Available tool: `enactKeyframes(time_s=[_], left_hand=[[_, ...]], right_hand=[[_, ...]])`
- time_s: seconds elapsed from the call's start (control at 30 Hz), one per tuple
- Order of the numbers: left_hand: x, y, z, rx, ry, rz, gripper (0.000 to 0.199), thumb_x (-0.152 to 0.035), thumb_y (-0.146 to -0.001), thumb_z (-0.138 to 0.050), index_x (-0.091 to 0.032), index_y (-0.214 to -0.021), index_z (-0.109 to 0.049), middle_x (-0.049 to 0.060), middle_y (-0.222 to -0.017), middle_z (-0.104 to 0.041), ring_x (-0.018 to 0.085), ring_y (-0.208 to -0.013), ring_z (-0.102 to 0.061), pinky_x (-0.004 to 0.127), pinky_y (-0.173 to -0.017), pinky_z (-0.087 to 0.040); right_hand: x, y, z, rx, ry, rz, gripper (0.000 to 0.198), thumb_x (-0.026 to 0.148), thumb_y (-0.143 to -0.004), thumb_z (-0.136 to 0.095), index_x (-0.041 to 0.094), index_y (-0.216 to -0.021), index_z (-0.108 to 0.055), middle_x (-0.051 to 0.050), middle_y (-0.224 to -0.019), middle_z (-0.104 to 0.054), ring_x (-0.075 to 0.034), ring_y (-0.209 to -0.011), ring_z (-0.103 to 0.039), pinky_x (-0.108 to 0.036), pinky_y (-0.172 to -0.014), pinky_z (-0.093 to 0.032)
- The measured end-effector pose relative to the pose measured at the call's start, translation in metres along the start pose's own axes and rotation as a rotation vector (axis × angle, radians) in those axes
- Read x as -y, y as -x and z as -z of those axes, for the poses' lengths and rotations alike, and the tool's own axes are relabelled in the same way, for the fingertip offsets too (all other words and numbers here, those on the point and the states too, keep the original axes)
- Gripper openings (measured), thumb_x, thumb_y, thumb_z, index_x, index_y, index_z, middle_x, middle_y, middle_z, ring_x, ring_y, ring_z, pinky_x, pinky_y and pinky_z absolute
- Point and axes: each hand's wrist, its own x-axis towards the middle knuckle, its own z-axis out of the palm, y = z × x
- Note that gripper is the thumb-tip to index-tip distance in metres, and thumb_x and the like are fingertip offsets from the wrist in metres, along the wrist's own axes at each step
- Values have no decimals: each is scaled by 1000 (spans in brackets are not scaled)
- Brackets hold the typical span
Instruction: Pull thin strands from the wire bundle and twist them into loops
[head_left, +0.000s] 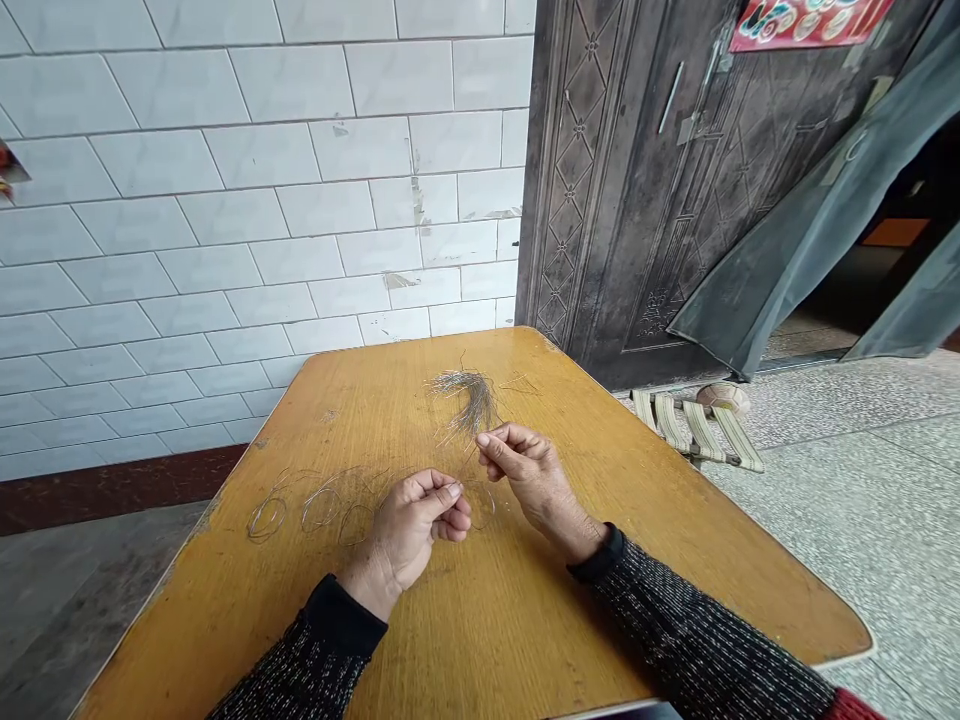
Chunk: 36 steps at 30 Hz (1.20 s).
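Observation:
Over the middle of the wooden table (pixel 517 610), my left hand (pixel 416 525) is closed in a pinch, thumb against forefinger. My right hand (pixel 529 480) pinches too, a little higher and to the right. A thin wire (pixel 492 500) shows faintly between and below the fingertips, seemingly held by both hands; its ends are hard to make out. Just beyond my right fingertips lies a curved bundle of thin grey wires (pixel 476 400). Left of my left hand, several loose wire loops lie in a row, among them a wire coil (pixel 267 518) at the far left.
A white tiled wall (pixel 300 190) stands behind the table. To the right are a dark carved door (pixel 637 200) and a grey curtain (pixel 795 240). A striped folding stool (pixel 697 430) sits on the floor by the table's right edge.

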Motion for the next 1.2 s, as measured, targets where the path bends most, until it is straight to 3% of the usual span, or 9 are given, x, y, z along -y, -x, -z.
enactKeyframes(time_s=[0.2, 0.4, 0.47, 0.6, 0.67, 0.87, 1.0, 1.2], left_hand=[[1, -4, 0, -74, 51, -8, 20, -25, -59, -70, -13, -64, -54, -1, -56, -58, 7, -47, -52, 19, -46, -39], [0, -4, 4, -177, -26, -87, 22, -29, -61, -68, -14, -64, -53, 1, -58, -59, 8, -48, -53, 20, -48, -42], [0, -4, 5, -201, -45, -113, 23, -31, -62, -68, -14, -67, -53, 1, -60, -60, 9, -50, -55, 21, -49, -43], [1, -6, 5, -216, -61, -125, 26, -32, -63, -68, -13, -72, -55, 2, -63, -62, 10, -53, -57, 21, -51, -45], [1, -6, 6, -202, -67, -119, 26, -33, -64, -68, -13, -74, -55, 3, -66, -62, 9, -52, -57, 21, -50, -45], [-1, -4, 9, -155, -101, -101, 35, -43, -74, -57, -13, -92, -57, 8, -84, -65, 9, -49, -58, 21, -47, -46], [1, -5, 10, -99, -56, -78, 32, -40, -74, -59, -13, -92, -58, 10, -92, -64, 8, -51, -57, 20, -47, -46], [0, -6, 10, -21, 114, -20, 29, -32, -67, -69, -14, -88, -61, 4, -82, -63, 5, -51, -53, 17, -46, -42]], right_hand=[[-2, 2, -2, -116, 21, 36, 27, 39, -69, -63, 17, -56, -53, 3, -51, -49, -7, -44, -41, -21, -43, -35], [0, -5, 10, -208, -42, 55, 30, 44, -72, -59, 17, -61, -50, 3, -57, -49, -6, -46, -40, -19, -43, -36], [0, -6, 12, -155, 14, 4, 33, 48, -74, -55, 17, -63, -51, 3, -55, -48, -6, -45, -39, -18, -41, -34], [-6, -2, 6, 147, 170, -140, 33, 47, -68, -61, 16, -61, -53, 5, -47, -45, -5, -40, -37, -17, -36, -30], [-9, 0, 3, 228, 179, -183, 32, 46, -65, -64, 16, -58, -52, 6, -44, -45, -4, -36, -35, -17, -35, -28], [-5, 0, 3, 163, 9, -269, 33, 44, -63, -66, 16, -56, -51, 6, -47, -49, -4, -38, -40, -16, -36, -34], [-2, -1, 5, 133, -66, -329, 32, 42, -60, -69, 15, -55, -53, 6, -46, -50, -4, -38, -42, -16, -36, -36], [-3, 0, 4, 129, -117, -354, 31, 41, -61, -69, 14, -56, -54, 6, -47, -51, -3, -39, -43, -15, -37, -36]])
